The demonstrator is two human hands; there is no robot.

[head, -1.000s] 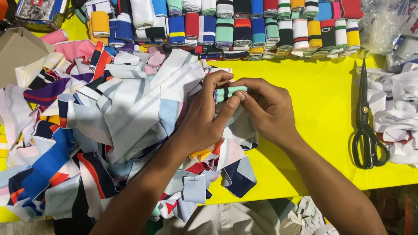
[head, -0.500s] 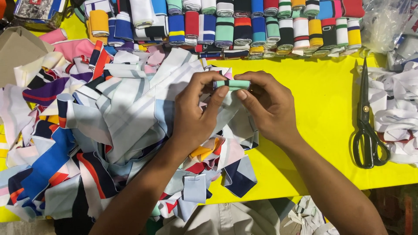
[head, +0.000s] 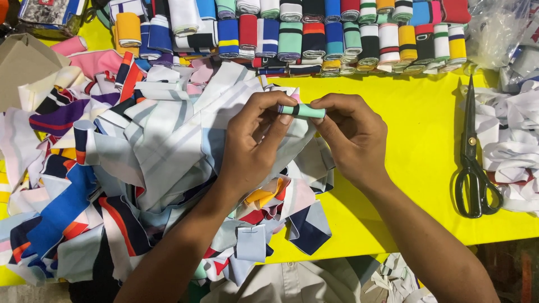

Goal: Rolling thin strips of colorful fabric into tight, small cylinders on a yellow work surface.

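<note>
My left hand and right hand meet over the middle of the table, and between them I hold a small mint-green roll of ribbed cloth with a dark stripe near its left end. The left thumb and fingers are curled and pinch the left end of the roll; the right thumb and forefinger pinch the right end. The roll lies level, lifted a little above the cloth below it. Both forearms come up from the lower edge of the view.

Under my left hand and spreading to the left is a big loose pile of cloth strips: pale blue and grey ones on top, with navy, red, orange, purple and pink ones beneath and at the edges. The pile lies on a bright yellow table, whose bare part shows under and to the right of my right hand.

Along the far edge of the table runs a row of rolls packed side by side, in orange, navy, red, mint, white, black and yellow, many striped. Well to the right of my right hand lie dark scissors, closed, points away from me. Just beyond them is a heap of white strips, and above that a clear plastic bag.
</note>
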